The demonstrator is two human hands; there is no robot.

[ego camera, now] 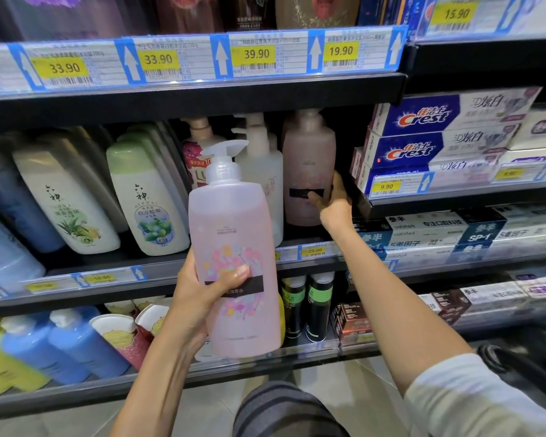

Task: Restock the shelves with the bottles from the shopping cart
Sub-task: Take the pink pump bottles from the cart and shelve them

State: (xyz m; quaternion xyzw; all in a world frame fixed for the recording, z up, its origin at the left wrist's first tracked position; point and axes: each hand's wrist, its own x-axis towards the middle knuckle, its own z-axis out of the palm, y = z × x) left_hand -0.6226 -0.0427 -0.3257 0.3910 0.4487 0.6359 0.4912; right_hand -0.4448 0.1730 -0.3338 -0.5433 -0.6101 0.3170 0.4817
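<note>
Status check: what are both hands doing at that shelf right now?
Left hand grips pink bottle, off shelf. Right hand grips matching shelved bottle by its side. White pump bottle crowds the slot.

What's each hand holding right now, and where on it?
Left hand grips the pink pump bottle around its lower body, thumb on the label. Right hand grips the right side of the pink bottle on the shelf, at mid-height.

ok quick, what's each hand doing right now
Left hand: holds the pink translucent pump bottle in front of the shelf.
Right hand: grips the matching pink pump bottle on the shelf.
</note>
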